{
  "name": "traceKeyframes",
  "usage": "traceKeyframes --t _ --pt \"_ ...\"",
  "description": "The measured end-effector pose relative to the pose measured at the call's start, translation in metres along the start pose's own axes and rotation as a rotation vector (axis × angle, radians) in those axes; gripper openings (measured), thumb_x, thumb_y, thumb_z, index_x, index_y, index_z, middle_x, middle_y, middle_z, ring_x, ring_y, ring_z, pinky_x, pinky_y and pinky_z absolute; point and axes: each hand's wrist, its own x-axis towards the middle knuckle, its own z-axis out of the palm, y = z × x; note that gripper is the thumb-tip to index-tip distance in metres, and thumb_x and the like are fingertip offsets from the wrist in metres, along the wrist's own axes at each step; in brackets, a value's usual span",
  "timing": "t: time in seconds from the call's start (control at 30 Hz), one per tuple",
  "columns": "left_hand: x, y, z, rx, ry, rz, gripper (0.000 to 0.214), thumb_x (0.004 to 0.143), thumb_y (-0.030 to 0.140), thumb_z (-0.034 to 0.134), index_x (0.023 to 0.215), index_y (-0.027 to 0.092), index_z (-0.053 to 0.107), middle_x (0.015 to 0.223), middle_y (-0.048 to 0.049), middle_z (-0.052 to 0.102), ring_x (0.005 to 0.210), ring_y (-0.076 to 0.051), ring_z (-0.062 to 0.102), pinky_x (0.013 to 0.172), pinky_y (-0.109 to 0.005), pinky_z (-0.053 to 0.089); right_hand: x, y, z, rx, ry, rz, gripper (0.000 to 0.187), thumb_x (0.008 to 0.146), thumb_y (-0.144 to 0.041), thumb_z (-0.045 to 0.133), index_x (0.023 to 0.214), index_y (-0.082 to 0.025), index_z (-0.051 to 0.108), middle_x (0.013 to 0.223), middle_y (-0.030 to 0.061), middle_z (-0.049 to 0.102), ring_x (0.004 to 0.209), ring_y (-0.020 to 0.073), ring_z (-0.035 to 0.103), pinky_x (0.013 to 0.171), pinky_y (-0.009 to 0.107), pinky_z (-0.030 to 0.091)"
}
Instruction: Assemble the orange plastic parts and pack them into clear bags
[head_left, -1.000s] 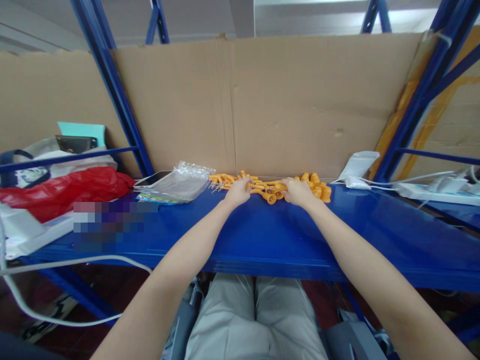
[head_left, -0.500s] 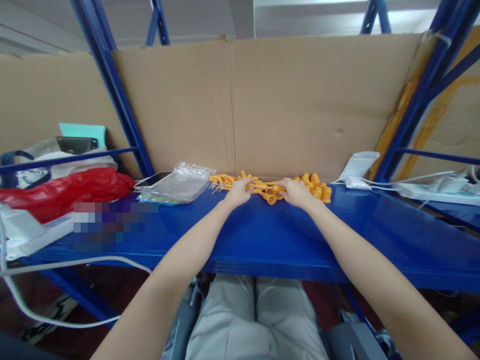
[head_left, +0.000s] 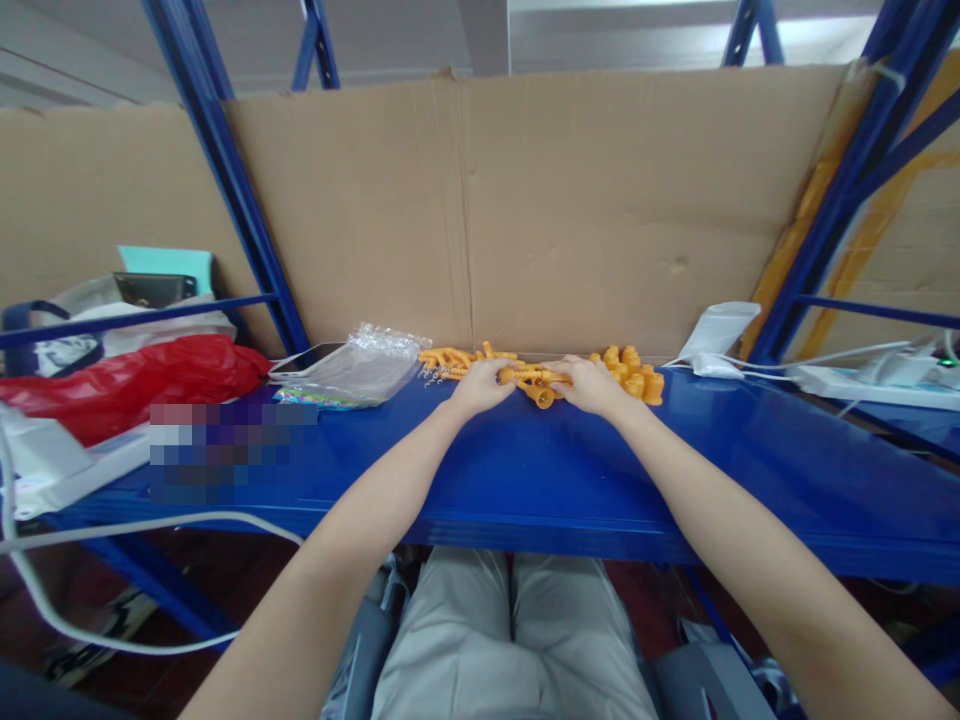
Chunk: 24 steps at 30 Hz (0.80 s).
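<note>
At the back of the blue table, my left hand [head_left: 481,387] is closed on one end of a thin orange plastic piece [head_left: 536,374]. The piece's other end is in the closed fingers of my right hand [head_left: 590,384], so it spans the short gap between both hands. Just below lies an orange horn-shaped piece [head_left: 543,396], its flared mouth facing me. Left of my left hand are orange branched pieces [head_left: 450,358] with small metal chains [head_left: 433,375]. Chunky orange pieces [head_left: 634,375] are heaped beyond my right hand. My fingers hide parts of what they grip.
Clear plastic bags [head_left: 360,375] and a phone [head_left: 315,358] lie to the left, near a red plastic bag [head_left: 150,385]. A white adapter [head_left: 716,340] with cables stands at right. A cardboard wall [head_left: 562,210] closes off the back; blue metal posts [head_left: 244,190] flank it.
My left hand has shifted slightly right, toward my right hand. The thin orange piece now lies straighter between them. My right hand has barely moved.
</note>
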Motion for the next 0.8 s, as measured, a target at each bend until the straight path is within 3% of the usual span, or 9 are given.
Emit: traceKeyframes --t 0.2,0.43,0.6,0.8 --pt "-0.001 0.001 -0.002 -0.019 -0.064 -0.015 0.024 0.079 0.02 0.063 0.102 0.016 0.07 0.073 -0.002 0.073 0.068 -0.017 0.067 0.072 -0.03 0.053 0.0 0.001 0.003 0.015 0.008 0.001 0.043 0.089 -0.025 0.053 0.132 -0.027 0.059 0.119 0.0097 0.066 0.109 0.0279 0.062 0.091 0.039 0.047" --pt "-0.001 -0.003 -0.006 0.013 -0.01 -0.038 0.02 0.08 0.02 0.064 0.099 0.015 0.071 0.088 -0.0048 0.075 0.074 -0.017 0.067 0.075 -0.028 0.051 0.011 0.018 0.017 0.316 0.102 -0.036 0.062 0.077 -0.018 0.065 0.138 -0.015 0.051 0.127 0.0155 0.058 0.113 0.0265 0.06 0.098 0.04 0.047" --pt "0.0 -0.007 -0.008 0.027 -0.012 -0.055 0.018 0.08 0.019 0.065 0.097 0.017 0.071 0.09 -0.004 0.075 0.075 -0.016 0.067 0.075 -0.027 0.05 0.015 0.03 0.023 0.654 0.09 0.091 0.048 0.078 -0.013 0.064 0.126 -0.015 0.058 0.114 0.013 0.064 0.094 0.0193 0.067 0.085 0.035 0.054" --pt "0.001 -0.01 -0.007 0.028 -0.011 -0.044 0.016 0.08 0.021 0.066 0.095 0.017 0.07 0.084 -0.0026 0.074 0.076 -0.017 0.067 0.072 -0.026 0.05 0.013 0.028 0.02 0.853 0.07 0.244 0.027 0.087 -0.028 0.061 0.111 -0.016 0.062 0.09 0.0083 0.07 0.082 0.0173 0.068 0.075 0.031 0.055"
